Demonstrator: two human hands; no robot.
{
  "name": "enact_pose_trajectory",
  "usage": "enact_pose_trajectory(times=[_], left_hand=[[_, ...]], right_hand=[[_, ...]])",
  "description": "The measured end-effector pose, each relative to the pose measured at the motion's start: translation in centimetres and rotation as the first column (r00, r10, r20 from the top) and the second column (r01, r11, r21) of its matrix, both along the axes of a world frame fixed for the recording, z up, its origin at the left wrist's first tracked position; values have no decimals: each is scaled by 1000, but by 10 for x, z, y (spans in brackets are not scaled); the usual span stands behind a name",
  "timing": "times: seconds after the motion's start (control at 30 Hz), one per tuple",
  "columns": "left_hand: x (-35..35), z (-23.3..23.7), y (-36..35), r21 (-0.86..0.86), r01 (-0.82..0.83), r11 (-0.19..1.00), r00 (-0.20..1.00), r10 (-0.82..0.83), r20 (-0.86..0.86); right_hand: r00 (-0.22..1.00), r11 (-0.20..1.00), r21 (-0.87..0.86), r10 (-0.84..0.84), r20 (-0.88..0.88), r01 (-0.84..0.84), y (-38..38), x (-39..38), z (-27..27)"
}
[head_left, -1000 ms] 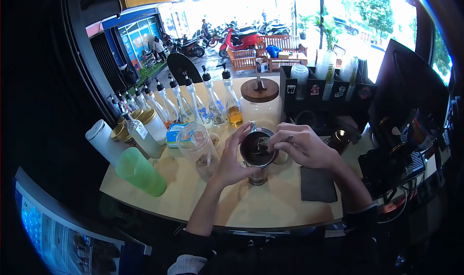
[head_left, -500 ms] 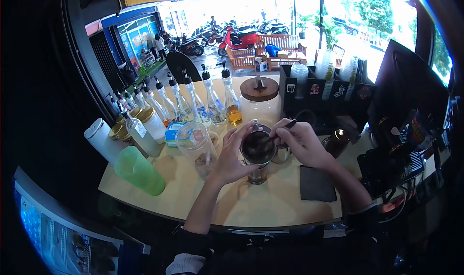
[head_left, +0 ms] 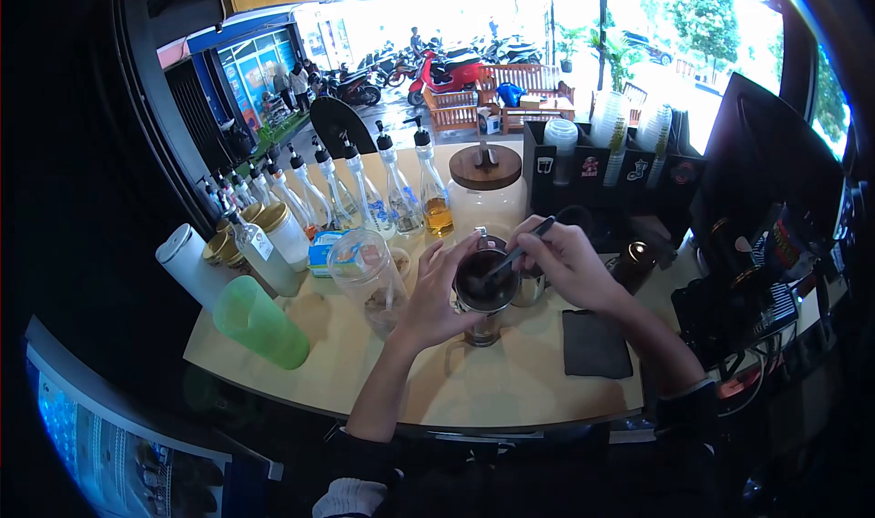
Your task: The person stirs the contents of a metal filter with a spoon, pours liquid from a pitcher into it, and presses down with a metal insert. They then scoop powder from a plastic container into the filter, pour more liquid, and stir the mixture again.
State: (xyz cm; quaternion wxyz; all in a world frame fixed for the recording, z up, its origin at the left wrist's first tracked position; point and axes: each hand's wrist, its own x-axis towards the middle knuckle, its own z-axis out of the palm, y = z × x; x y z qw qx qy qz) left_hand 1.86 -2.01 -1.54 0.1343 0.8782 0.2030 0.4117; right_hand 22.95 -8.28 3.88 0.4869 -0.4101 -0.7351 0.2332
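A metal cup with dark contents is tilted toward me over the counter. My left hand is wrapped round its left side, thumb along the front. My right hand pinches a dark-handled utensil, whose lower end is inside the cup. Below the cup stands a clear glass, partly hidden by it. A lidded clear container with something brown inside stands just left of my left hand. Behind the cup is a white jar with a wooden lid.
Pump bottles line the counter's back left. A green cup leans at the left. On the right are a folded dark cloth, a dark canister and a black organizer with plastic cups. People stand outside.
The utensil in my right hand has come up and stands out further above my fingers, its angle changed. My left hand and the cup are almost unmoved.
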Motion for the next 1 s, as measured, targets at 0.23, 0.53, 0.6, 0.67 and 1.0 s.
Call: enact_pose_trajectory(times=[0.23,0.53,0.6,0.67,1.0], left_hand=[[0,-2,0,15,-20,1000,1000,20,-12],[0,1,1,11,-10,1000,1000,10,-15],[0,1,3,26,-27,999,999,28,-38],[-1,0,4,42,-41,998,997,43,-59],[-2,-3,2,0,-4,1000,1000,4,0]], right_hand=[[999,998,38,52,12,-52,2,5,9],[972,990,-91,126,199,-109,15,6,33],[960,981,-96,184,211,-167,16,5,36],[959,985,-81,168,226,-154,19,7,40],[966,984,-101,163,200,-145,24,10,35]])
